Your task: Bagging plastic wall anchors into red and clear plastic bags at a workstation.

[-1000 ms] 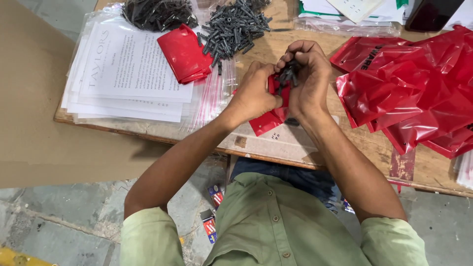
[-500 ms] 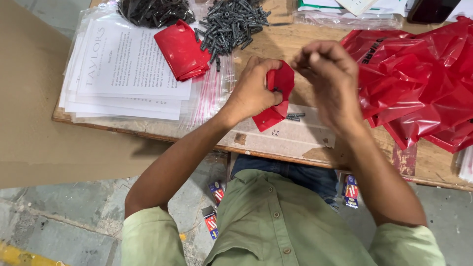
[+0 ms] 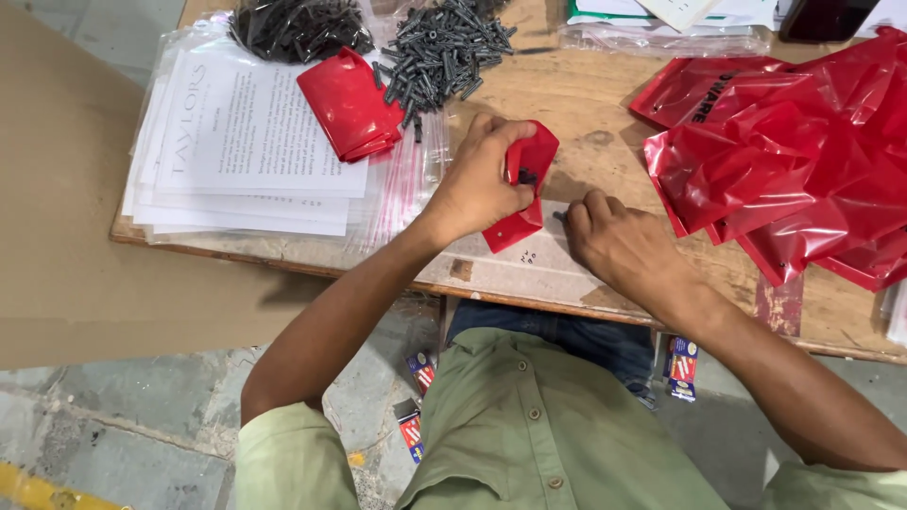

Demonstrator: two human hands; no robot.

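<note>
My left hand (image 3: 482, 179) grips a small red plastic pouch (image 3: 525, 189), held open at the top with dark screws showing inside. My right hand (image 3: 614, 241) is down on the wooden table (image 3: 586, 104) just right of the pouch, fingertips pinched at a small dark screw (image 3: 559, 216) lying on the surface. Whether the fingers hold the screw is unclear. A heap of dark screws (image 3: 444, 47) lies on the table beyond my left hand.
A filled red pouch (image 3: 348, 104) lies on a stack of printed sheets in clear bags (image 3: 246, 142) at left. A pile of empty red bags (image 3: 803, 161) fills the right. More dark fasteners (image 3: 298, 26) sit at top left. Small printed packets (image 3: 680, 364) lie on the floor.
My right hand left the pouch and dropped to the table at the right. My left hand kept the red pouch, now tipped more upright.
</note>
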